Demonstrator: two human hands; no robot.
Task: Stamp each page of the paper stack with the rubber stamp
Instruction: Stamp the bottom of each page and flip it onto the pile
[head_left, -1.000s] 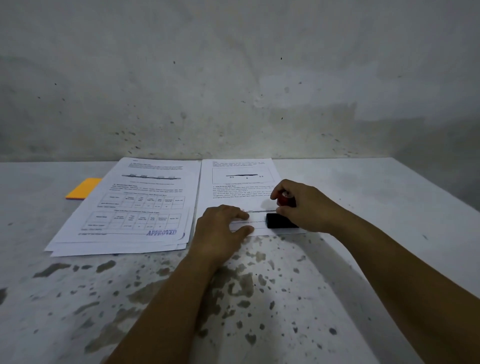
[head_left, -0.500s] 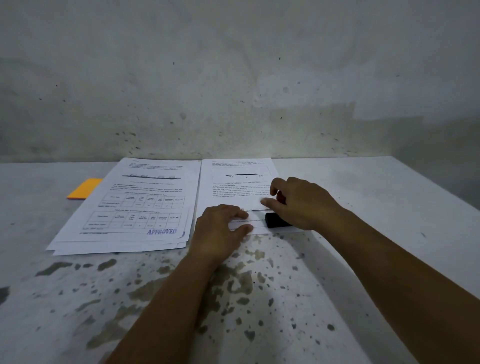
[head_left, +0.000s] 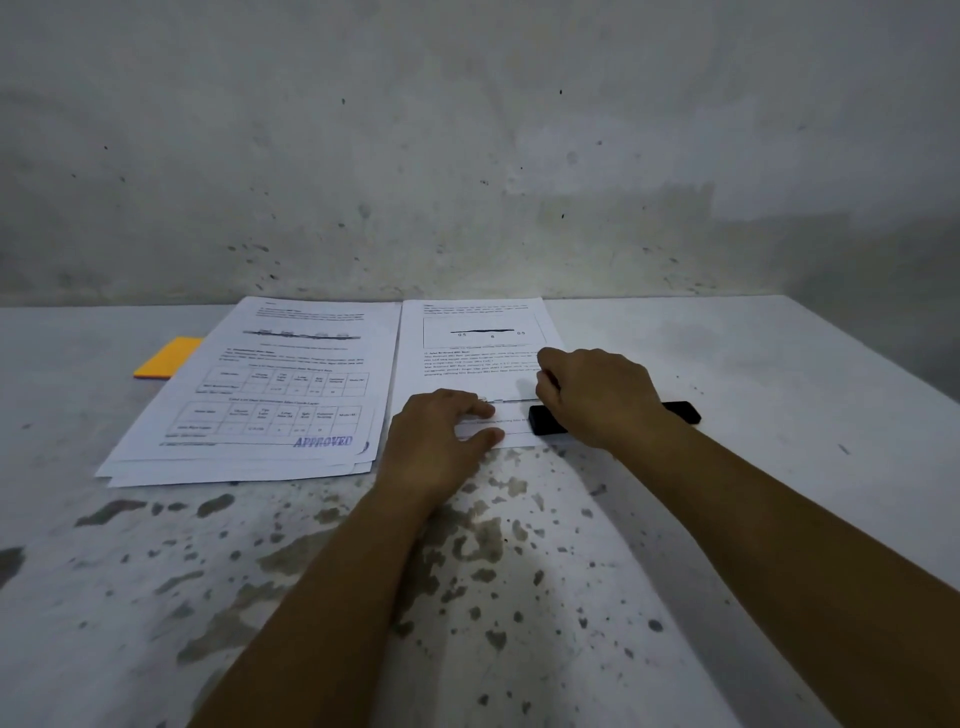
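A printed page (head_left: 470, 366) lies on the table in front of me. My left hand (head_left: 441, 441) presses on its lower edge with straight fingers and thumb spread. My right hand (head_left: 597, 400) is curled over the rubber stamp (head_left: 543, 425), whose long black base sits on the page's lower right corner and sticks out on both sides of the hand. The stamp's handle is hidden under my fingers. To the left lies a pile of pages (head_left: 270, 395); its top sheet bears a blue APPROVED mark (head_left: 323, 441) at the bottom right.
An orange pad (head_left: 167, 357) lies at the far left, partly under the left pile. The stained white table (head_left: 753, 395) ends at a grey wall (head_left: 467, 156) just behind the pages, and its right edge runs diagonally at the right.
My right hand has closed further over the stamp, hiding the red handle that showed a second ago. The stamp's base stays on the page's corner. My left hand has not moved.
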